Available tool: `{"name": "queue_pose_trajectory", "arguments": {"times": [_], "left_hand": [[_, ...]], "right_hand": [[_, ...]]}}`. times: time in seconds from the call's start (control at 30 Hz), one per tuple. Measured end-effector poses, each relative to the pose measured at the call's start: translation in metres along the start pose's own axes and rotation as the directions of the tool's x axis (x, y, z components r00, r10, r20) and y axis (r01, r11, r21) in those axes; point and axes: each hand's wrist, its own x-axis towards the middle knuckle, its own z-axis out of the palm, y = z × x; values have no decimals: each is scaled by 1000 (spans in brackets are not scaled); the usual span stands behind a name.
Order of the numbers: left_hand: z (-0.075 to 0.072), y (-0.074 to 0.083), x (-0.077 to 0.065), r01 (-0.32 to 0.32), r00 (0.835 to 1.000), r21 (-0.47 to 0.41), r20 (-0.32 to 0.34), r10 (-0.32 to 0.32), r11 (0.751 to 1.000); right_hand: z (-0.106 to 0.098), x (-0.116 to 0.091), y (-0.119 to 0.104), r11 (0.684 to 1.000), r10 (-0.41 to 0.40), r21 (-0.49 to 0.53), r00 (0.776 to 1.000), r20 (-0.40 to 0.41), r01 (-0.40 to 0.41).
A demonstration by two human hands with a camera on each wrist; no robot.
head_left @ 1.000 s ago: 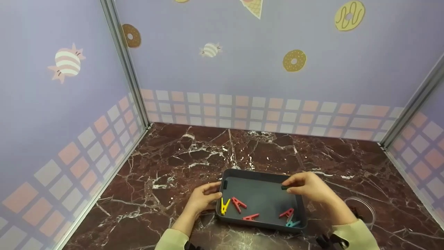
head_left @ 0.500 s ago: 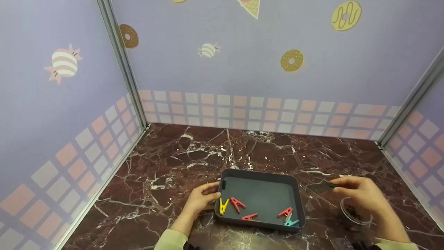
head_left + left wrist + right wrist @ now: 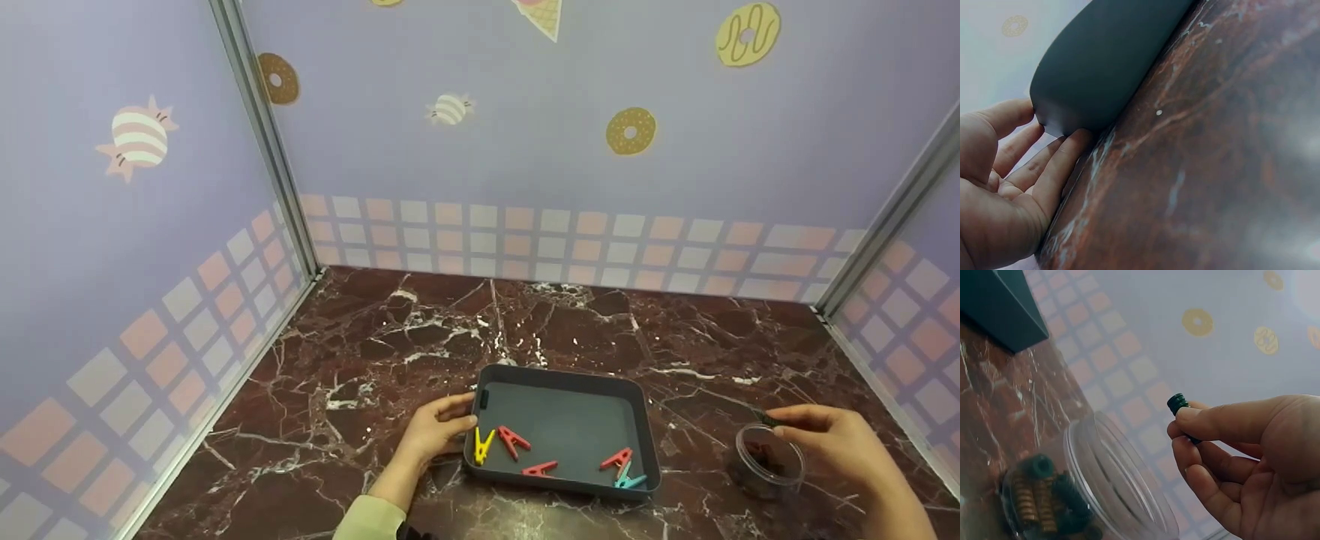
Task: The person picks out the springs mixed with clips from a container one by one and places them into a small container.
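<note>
My left hand [image 3: 437, 433] touches the left wall of a dark grey tray [image 3: 562, 375]. In the left wrist view its fingertips meet the tray's outer wall. Inside the tray lie a yellow clothespin [image 3: 484, 445], a turquoise clothespin [image 3: 630, 480] and red clothespins, one red clothespin [image 3: 514, 441] at the left. Between thumb and fingers my right hand [image 3: 832, 439] pinches a small dark green ridged cylinder [image 3: 1179, 403]. It is held just above the far rim of a clear round plastic tub [image 3: 771, 469]. Brown ridged pieces [image 3: 1033, 503] and green pieces [image 3: 1069, 495] show inside the tub.
A small dark piece [image 3: 484, 399] is at the tray's left inner wall. The tub stands right of the tray on a dark red marbled table [image 3: 390, 322]. Patterned panels [image 3: 525, 150] enclose the table at back and sides.
My right hand, with the green cylinder pinched in it, has moved right from over the tray to the tub's far rim. My left hand has stayed at the tray's left side.
</note>
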Motion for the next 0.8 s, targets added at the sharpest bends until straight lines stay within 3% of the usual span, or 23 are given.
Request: {"name": "queue_pose_trajectory", "arguments": {"times": [0.5,0.8], "left_hand": [[0,0,1,1,1000,-1,-5,-1,1000],[-2,1,0,-1,1000,-5,4,2,1000]], "right_hand": [[2,-2,9,998,-24,-51,1000,-5,24],[4,2,-3,992,-124,-18,991,-40,124]]}}
